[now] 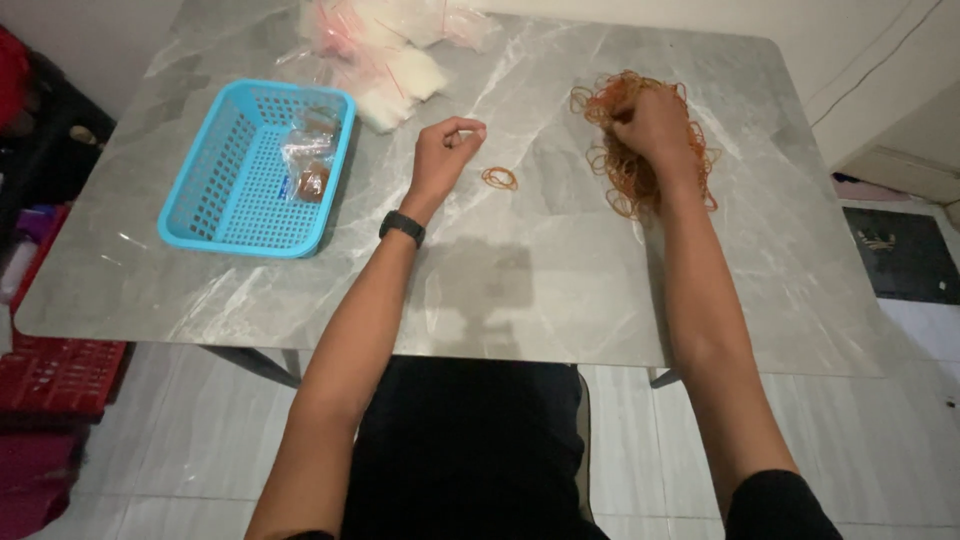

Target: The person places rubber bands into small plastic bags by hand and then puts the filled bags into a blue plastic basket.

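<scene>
My right hand (pixel 655 125) is closed in a fist on top of a loose pile of orange rubber bands (pixel 640 185) at the table's far right, gripping some of them. My left hand (pixel 447 150), with a black band on its wrist, hovers over the middle of the table with fingertips pinched together; whether anything is between them I cannot tell. A small bunch of rubber bands (pixel 499 178) lies on the table just right of my left hand.
A blue plastic basket (pixel 215 200) at the left holds small clear bags (pixel 308 155) with rubber bands. A heap of empty clear bags (pixel 385 55) lies at the back. The grey marble table (pixel 500 290) ends near my lap. Red crates (pixel 55 375) stand at left.
</scene>
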